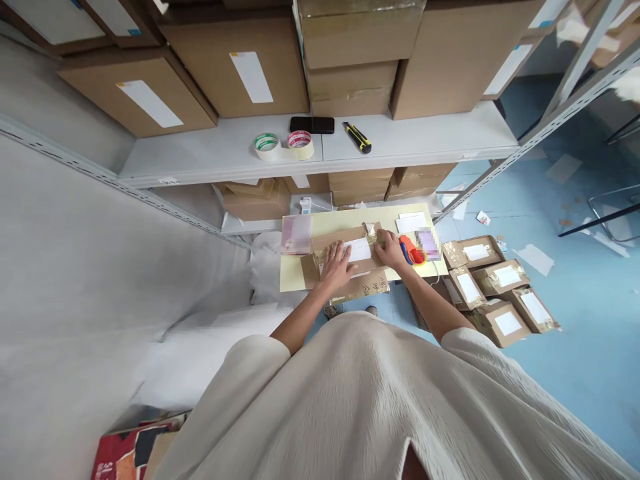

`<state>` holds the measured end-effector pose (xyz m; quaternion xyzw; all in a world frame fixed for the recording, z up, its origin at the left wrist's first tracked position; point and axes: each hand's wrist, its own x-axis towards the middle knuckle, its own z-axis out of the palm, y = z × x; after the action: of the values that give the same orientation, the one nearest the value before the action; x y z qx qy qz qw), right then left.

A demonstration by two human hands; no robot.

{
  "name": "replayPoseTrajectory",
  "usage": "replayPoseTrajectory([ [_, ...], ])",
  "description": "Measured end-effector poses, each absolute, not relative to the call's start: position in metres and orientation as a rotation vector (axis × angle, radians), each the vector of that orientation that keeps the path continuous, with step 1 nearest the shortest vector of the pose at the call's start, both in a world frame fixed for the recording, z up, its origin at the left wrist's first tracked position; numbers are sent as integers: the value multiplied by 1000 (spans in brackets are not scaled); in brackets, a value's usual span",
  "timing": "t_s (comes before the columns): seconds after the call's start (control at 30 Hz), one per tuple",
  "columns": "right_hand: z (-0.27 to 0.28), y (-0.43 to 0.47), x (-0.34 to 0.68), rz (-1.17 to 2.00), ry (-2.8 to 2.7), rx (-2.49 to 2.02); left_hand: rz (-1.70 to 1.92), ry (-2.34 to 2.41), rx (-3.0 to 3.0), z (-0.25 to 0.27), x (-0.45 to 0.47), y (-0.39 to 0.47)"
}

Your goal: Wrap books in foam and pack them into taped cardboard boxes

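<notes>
A brown cardboard box (320, 245) with a white label (358, 250) lies on a pale yellow board (295, 277). My left hand (337, 263) rests flat over the label's left part, fingers spread. At the box's right end, my right hand (389, 250) has its fingers bent round the edge, beside a shiny piece of tape (371, 231). An orange-red and blue tool (411, 251), its kind unclear, lies just right of that hand. Under the box's near side sticks out a cardboard piece with handwriting (367, 287).
Tape rolls (300, 143), a black phone (313, 125) and a yellow-black box cutter (357, 137) lie on the metal shelf (210, 153). Large boxes (240, 67) stand behind them. Several labelled boxes (507, 277) sit on the blue floor at right. White papers (413, 222) lie on the board.
</notes>
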<state>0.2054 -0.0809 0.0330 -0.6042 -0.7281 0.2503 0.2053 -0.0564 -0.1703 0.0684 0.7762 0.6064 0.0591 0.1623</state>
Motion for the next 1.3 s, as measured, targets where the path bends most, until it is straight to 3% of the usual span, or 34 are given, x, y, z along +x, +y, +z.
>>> replayPoseTrajectory([
  [0.3, 68, -66, 182, 543, -2616, -1448, 219, 1700, 2171, 56, -45, -164],
  [0.7, 79, -88, 227, 466, -2302, -1618, 160, 1728, 2108, 62, -46, -161],
  [1.07, 34, -107, 267, 647, -2090, -1754, 90, 1749, 2108, 67, -46, -156],
  [1.3, -9, -109, 316, 715, -1890, -2177, 112, 1754, 2081, 65, -46, -156],
])
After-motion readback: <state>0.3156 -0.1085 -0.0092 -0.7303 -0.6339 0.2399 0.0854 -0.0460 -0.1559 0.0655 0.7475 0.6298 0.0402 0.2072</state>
